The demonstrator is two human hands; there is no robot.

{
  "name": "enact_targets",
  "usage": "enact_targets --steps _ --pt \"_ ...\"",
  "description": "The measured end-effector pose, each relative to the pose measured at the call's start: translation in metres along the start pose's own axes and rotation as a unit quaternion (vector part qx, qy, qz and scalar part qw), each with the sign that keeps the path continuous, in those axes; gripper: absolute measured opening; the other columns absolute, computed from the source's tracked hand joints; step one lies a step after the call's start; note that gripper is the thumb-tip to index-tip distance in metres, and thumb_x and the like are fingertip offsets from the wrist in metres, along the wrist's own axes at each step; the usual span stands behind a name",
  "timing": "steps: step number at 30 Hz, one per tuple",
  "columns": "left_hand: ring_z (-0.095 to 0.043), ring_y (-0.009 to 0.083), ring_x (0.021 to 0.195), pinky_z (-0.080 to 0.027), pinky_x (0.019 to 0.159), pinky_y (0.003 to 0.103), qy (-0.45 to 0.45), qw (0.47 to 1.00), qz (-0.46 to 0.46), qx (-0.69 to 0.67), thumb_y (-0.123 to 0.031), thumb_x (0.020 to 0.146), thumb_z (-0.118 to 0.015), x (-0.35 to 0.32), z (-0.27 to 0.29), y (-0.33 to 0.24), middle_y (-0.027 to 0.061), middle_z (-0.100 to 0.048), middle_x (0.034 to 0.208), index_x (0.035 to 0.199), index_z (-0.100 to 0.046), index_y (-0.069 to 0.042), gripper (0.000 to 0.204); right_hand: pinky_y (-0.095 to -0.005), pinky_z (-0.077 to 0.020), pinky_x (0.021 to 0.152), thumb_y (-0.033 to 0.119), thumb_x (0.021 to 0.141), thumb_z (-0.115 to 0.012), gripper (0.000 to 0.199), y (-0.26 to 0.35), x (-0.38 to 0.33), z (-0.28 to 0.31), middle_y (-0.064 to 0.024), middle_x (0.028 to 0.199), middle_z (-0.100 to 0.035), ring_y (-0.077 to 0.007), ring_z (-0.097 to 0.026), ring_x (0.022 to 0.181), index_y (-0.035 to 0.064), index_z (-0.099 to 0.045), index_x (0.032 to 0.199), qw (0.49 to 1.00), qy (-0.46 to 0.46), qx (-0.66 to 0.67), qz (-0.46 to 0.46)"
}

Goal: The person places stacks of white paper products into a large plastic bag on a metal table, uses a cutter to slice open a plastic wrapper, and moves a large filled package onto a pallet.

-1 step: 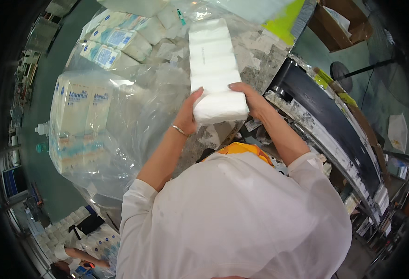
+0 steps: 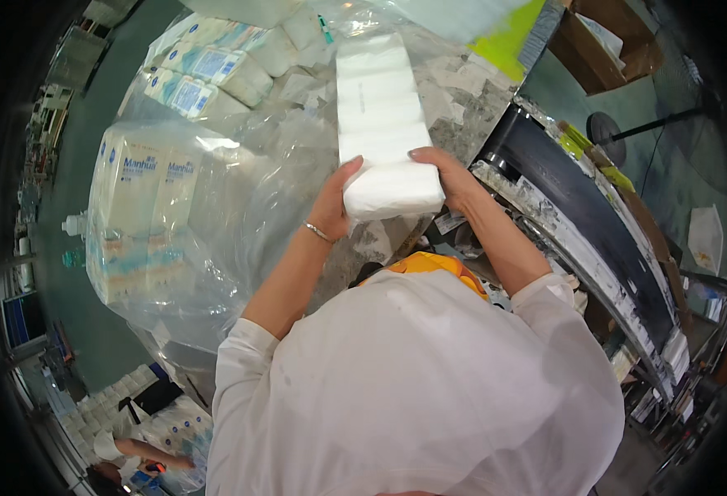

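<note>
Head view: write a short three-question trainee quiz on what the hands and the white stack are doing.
1. True or false: both hands grip the near end of the white tissue stack.
2. Which hand wears a thin bracelet at the wrist? A) left hand B) right hand
3. What lies left of the stack, under clear plastic?

Key
1. True: one hand on each side of the near end.
2. A.
3. Bundled tissue packs inside a large clear plastic bag.
</note>
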State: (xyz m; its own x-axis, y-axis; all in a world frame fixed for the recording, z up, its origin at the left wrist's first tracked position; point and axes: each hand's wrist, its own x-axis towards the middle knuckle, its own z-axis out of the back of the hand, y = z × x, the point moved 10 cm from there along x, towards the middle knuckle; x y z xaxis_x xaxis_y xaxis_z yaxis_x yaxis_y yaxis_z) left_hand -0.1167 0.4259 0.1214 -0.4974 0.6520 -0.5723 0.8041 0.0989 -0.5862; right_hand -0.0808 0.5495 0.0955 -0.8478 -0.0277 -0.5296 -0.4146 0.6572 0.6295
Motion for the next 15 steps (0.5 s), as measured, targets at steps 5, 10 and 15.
enact_targets --steps 5,10,15 --pt "-0.054 0.0228 0.101 -0.045 0.085 0.036 -0.021 0.998 -0.052 0.006 -0.032 0.085 -0.049 -0.034 0.010 0.000 0.0127 -0.053 0.113 0.119 -0.042 -0.001 0.046 -0.0317 -0.0415 0.088 0.018 0.061 -0.072 0.081 0.005 -0.030 -0.020 -0.0169 0.116 -0.048 -0.0218 -0.051 0.102 -0.0062 -0.030 0.126 0.986 0.037 -0.086 0.139" --pt "-0.051 0.0239 0.104 -0.042 0.089 0.036 0.027 0.994 -0.104 -0.002 -0.032 0.085 -0.050 -0.064 -0.017 -0.029 0.0124 -0.051 0.115 0.119 -0.042 0.000 0.047 -0.0306 -0.0329 0.096 0.016 0.057 -0.075 0.094 0.014 -0.077 -0.051 -0.0089 0.123 -0.044 -0.0175 -0.042 0.113 0.0017 -0.024 0.134 0.964 0.109 -0.166 0.179" --pt "-0.054 0.0207 0.100 -0.044 0.086 0.035 0.025 0.978 -0.207 0.004 -0.031 0.086 -0.050 -0.075 -0.007 -0.074 0.0108 -0.055 0.108 0.115 -0.047 -0.001 0.042 -0.0324 -0.0285 0.099 0.006 0.052 -0.075 0.100 0.008 -0.092 -0.070 -0.0067 0.129 -0.039 -0.0171 -0.037 0.117 0.0033 -0.020 0.135 0.939 0.162 -0.258 0.162"
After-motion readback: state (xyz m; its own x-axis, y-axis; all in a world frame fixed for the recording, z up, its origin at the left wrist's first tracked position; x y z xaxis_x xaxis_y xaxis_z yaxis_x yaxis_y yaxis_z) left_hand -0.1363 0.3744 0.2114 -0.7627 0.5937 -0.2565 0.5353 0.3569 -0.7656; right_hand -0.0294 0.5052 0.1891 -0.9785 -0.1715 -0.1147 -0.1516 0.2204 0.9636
